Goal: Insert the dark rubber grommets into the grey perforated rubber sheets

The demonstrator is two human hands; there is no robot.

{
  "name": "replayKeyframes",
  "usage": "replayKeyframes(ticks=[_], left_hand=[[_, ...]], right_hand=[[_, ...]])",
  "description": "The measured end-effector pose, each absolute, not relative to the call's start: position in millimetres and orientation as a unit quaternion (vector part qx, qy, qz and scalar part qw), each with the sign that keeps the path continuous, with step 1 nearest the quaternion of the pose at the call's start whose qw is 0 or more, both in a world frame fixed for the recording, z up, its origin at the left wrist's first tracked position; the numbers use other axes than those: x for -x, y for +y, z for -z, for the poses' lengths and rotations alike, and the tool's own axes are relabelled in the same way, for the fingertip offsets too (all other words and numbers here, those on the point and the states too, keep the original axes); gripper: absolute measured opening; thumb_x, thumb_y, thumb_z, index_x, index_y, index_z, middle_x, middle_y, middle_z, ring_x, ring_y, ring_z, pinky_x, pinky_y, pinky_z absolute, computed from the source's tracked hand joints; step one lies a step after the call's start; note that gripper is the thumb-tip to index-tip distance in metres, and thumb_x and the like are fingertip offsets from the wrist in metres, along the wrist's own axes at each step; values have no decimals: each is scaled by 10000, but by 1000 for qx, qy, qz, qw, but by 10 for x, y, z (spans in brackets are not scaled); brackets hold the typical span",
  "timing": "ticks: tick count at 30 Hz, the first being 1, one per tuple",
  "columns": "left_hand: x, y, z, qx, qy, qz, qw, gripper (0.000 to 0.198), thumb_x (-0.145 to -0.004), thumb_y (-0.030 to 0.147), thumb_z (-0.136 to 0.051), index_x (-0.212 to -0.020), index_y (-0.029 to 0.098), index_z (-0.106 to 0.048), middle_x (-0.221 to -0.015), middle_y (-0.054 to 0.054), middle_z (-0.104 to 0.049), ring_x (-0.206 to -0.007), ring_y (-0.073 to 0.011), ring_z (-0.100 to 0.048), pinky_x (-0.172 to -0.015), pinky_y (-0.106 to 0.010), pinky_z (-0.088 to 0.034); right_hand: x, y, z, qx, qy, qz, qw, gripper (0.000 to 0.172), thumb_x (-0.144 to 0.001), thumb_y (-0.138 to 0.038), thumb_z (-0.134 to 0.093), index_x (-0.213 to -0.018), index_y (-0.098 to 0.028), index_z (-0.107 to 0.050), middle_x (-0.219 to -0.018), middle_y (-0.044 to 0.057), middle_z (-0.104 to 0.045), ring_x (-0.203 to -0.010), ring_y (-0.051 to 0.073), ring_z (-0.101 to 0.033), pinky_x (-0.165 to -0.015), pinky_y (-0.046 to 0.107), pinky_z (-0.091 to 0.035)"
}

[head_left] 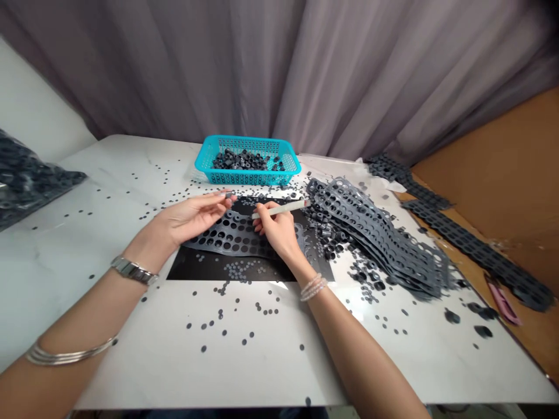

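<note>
My left hand (198, 216), wearing a watch at the wrist, is closed in a pinch on a small dark rubber piece (229, 196) at its fingertips. My right hand (276, 226) grips a pale pen-like tool (282, 208), its shaft pointing left and down past the fingers. Beneath both hands lies a dark grey rubber sheet (244, 240) with rows of round holes, some still filled with moulded pieces. It rests on a black mat (192, 267). Small dark discs (238, 270) are scattered on the mat in front of the sheet.
A turquoise basket (251, 179) at the back holds many dark rubber pieces. Stacked perforated sheets (375, 233) lie to the right, loose pieces beside them. A pink cutter (502, 301) sits at the right edge. A filled plastic bag (30, 180) stands far left.
</note>
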State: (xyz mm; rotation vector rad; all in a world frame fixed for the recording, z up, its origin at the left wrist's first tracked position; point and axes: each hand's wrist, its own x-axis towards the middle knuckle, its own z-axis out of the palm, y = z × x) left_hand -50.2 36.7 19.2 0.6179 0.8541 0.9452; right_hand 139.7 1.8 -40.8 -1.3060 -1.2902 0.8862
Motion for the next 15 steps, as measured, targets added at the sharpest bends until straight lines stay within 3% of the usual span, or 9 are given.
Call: replayKeyframes(ticks=[5,10,13,15], left_hand=[[368,286,-181,-235,394,-427,779,210,-926,-7,-466,-919,32,-672,-942,-170,-700,-825,-149,-700,-693,-163,-597],[356,246,-222,-239,377,-427,786,257,-897,-11,-449,-1049,14,-654,-983,-194,-699,-924,-196,-707,-791,-224,-607],[366,270,-197,-233,358,-443,788,202,-877,76,-453,-901,66,-654,-991,-214,-683,-1010,-246,-679,-840,-310,-598],[368,293,-154,-290,388,-463,742,173,-868,155,-484,-759,142,-618,-901,-162,-676,-938,-226,-665,-787,-328,-580]], right_hand=[[-1431,-17,380,542,-497,-395,550,304,-883,-464,-557,-747,-200,-624,-590,-4,-636,-487,129,-591,-462,227,-475],[-1433,-10,375,536,-493,-399,557,303,-882,-466,-561,-759,-197,-624,-595,-5,-643,-490,124,-589,-473,224,-484],[-1415,11,380,535,-505,-391,554,301,-891,-463,-554,-758,-201,-618,-594,-9,-640,-492,124,-588,-479,225,-482],[-1397,26,384,534,-534,-376,537,302,-900,-458,-551,-749,-205,-615,-598,-7,-643,-504,130,-597,-497,231,-482]])
